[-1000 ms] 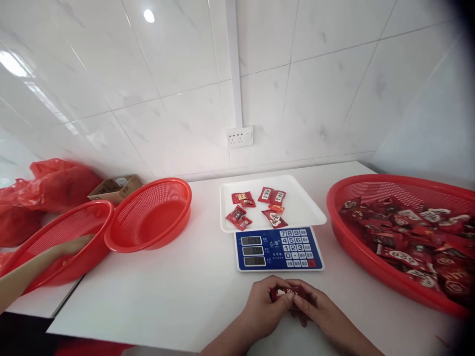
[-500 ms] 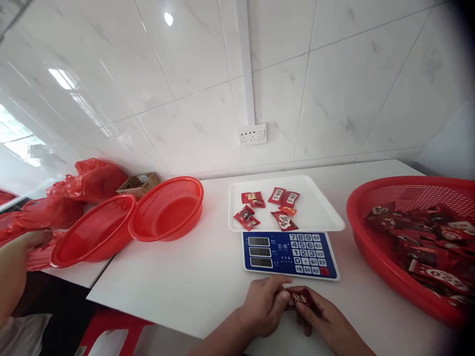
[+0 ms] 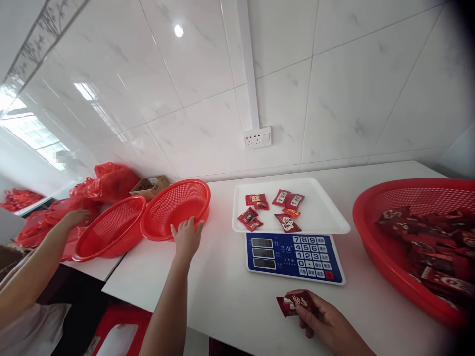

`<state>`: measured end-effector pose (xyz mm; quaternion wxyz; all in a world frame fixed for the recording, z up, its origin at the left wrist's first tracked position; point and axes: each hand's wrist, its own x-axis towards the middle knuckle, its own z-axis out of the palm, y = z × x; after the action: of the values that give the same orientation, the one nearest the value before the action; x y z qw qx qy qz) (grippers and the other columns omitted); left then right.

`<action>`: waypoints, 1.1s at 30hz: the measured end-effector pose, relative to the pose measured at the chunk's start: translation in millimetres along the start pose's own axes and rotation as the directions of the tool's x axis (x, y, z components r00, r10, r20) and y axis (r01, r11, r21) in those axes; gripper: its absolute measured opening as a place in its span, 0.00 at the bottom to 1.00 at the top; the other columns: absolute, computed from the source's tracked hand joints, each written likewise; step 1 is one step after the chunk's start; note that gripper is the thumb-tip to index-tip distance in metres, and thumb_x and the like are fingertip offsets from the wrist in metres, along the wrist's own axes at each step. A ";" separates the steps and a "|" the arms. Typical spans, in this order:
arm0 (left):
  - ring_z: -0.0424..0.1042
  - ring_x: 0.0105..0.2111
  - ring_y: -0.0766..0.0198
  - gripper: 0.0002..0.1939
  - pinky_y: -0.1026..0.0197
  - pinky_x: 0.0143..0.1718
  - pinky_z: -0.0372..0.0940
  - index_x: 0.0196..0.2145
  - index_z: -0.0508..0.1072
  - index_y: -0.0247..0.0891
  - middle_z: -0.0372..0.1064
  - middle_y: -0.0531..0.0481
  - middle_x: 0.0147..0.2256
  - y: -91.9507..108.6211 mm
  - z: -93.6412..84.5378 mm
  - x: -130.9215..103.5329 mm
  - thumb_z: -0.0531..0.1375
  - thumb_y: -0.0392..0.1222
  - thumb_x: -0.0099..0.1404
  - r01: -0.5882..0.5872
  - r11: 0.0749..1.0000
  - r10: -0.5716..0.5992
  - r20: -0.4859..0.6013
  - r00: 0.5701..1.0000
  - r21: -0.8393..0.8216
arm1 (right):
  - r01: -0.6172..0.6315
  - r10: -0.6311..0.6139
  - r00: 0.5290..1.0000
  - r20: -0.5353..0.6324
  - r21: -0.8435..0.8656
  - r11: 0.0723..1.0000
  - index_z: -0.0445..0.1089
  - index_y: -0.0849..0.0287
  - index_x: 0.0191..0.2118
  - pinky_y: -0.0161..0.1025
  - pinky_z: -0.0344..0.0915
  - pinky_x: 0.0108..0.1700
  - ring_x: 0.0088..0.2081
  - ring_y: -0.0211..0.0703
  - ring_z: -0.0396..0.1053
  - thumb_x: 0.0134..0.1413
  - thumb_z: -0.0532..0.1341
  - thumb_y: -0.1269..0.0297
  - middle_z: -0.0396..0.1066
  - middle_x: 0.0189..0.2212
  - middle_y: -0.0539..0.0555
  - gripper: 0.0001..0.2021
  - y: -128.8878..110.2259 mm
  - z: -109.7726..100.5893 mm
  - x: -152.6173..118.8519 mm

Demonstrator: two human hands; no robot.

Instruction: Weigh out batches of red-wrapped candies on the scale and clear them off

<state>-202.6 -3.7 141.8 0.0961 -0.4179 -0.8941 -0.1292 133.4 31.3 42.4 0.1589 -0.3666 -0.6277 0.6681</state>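
My right hand pinches a small dark-red candy packet with pale lettering, just below the scale. Fingers spread and holding nothing I can see, my left hand is at the near rim of a red plastic basket; I cannot tell whether it touches. The blue digital scale carries a white tray. Several red packets lie scattered on that tray, among them a larger packet with a white label near its front edge.
A large red basket of wrapped sweets stands at the right. To the left are another red basket, red plastic bags and a small cardboard box. A co-worker's arm reaches toward the bags. A socket is on the wall.
My left hand has let go of the packet and moved left to the basket, opening its fingers. My right hand keeps the packet. The co-worker's arm has shifted, and the view has turned slightly left.
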 end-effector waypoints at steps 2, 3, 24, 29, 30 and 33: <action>0.63 0.51 0.52 0.21 0.37 0.58 0.38 0.51 0.65 0.37 0.68 0.41 0.48 12.1 1.5 -12.2 0.47 0.52 0.68 -0.049 0.999 0.049 0.014 0.999 -0.002 | 0.000 0.000 1.000 -0.001 -0.004 1.000 0.69 0.60 0.41 0.35 0.64 0.30 0.24 0.39 0.65 0.50 0.54 0.45 0.65 0.22 0.49 0.23 -0.9 0.1 0.0; 0.63 0.51 0.52 0.22 0.38 0.58 0.39 0.52 0.64 0.36 0.68 0.40 0.48 18.7 1.2 -18.1 0.47 0.52 0.68 -0.080 0.997 0.081 0.033 0.996 -0.011 | 0.003 -0.003 1.000 0.000 -0.005 1.000 0.69 0.60 0.41 0.35 0.64 0.30 0.24 0.39 0.64 0.50 0.54 0.45 0.65 0.23 0.49 0.23 -1.0 0.2 0.0; 0.69 0.43 0.52 0.20 0.59 0.34 0.64 0.47 0.65 0.41 0.66 0.44 0.46 145.4 -15.9 9.3 0.55 0.53 0.61 -0.533 0.828 0.556 0.373 0.743 -0.174 | 0.043 -0.043 0.995 -0.087 -0.001 0.999 0.70 0.60 0.37 0.36 0.64 0.29 0.23 0.38 0.64 0.47 0.56 0.43 0.65 0.21 0.48 0.23 -7.5 5.0 -5.2; 0.68 0.43 0.51 0.26 0.59 0.35 0.64 0.48 0.64 0.42 0.66 0.44 0.47 146.9 -16.5 12.1 0.54 0.61 0.59 -0.542 0.826 0.552 0.423 0.719 -0.155 | 0.033 -0.034 0.999 -0.004 -0.046 0.998 0.70 0.60 0.39 0.36 0.65 0.32 0.25 0.39 0.65 0.48 0.55 0.44 0.68 0.24 0.50 0.24 -13.9 0.8 -6.9; 0.68 0.43 0.52 0.27 0.59 0.35 0.64 0.49 0.64 0.42 0.66 0.45 0.47 146.7 -16.2 13.5 0.54 0.61 0.58 -0.546 0.824 0.553 0.430 0.713 -0.155 | 0.033 -0.033 0.999 -0.006 -0.046 0.998 0.70 0.60 0.40 0.36 0.65 0.32 0.25 0.39 0.65 0.48 0.55 0.44 0.68 0.25 0.50 0.24 -15.0 0.6 -7.5; 0.68 0.44 0.52 0.27 0.60 0.34 0.64 0.50 0.63 0.43 0.66 0.46 0.46 145.7 -15.4 18.2 0.56 0.60 0.57 -0.563 0.811 0.568 0.448 0.691 -0.161 | 0.037 -0.037 0.999 -0.011 -0.046 0.998 0.70 0.61 0.40 0.37 0.65 0.32 0.25 0.39 0.64 0.48 0.55 0.43 0.67 0.24 0.49 0.25 -17.6 0.6 -9.3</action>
<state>-100.7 94.7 183.5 -0.0935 -0.6912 -0.7165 0.0083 134.9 27.5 61.9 0.1663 -0.3624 -0.6486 0.6484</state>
